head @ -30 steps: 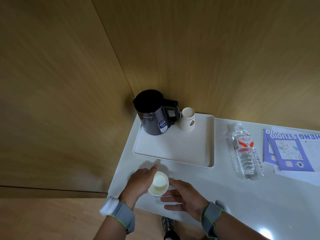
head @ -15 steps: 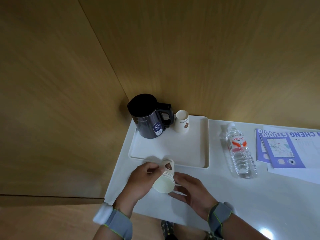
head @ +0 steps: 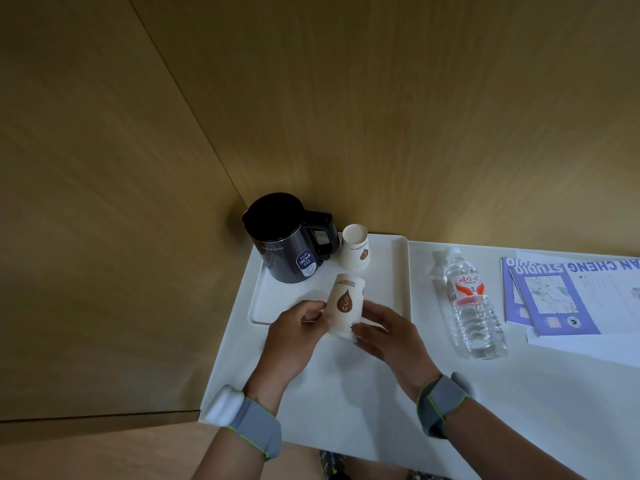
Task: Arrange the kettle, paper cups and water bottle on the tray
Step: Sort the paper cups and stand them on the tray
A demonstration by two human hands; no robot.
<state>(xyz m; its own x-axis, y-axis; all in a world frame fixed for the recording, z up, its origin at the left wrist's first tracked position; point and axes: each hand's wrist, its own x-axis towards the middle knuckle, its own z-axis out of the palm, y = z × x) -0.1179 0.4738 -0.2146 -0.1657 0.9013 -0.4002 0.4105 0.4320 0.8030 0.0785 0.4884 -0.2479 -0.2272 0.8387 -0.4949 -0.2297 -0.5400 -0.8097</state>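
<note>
Inverted white paper cup stack (head: 346, 303), brown drop logo: we clasp it, left hand (head: 298, 336) and right hand (head: 388, 336) closed around it, over white rectangular tray (head: 398, 271), base pointing away from us towards the black kettle (head: 282, 237)

Left hand (head: 298, 336) and right hand (head: 388, 332): fingers curled inward, facing each other, in a shared two-sided grip. Both wrists carry grey bands.

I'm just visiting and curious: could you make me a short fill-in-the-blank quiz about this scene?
1. The kettle stands on the white ____.
2. Both hands, left hand and right hand, hold a paper ____.
3. The water bottle lies on the table, to the ____ of the tray.

Missing words: tray; cup; right
</note>
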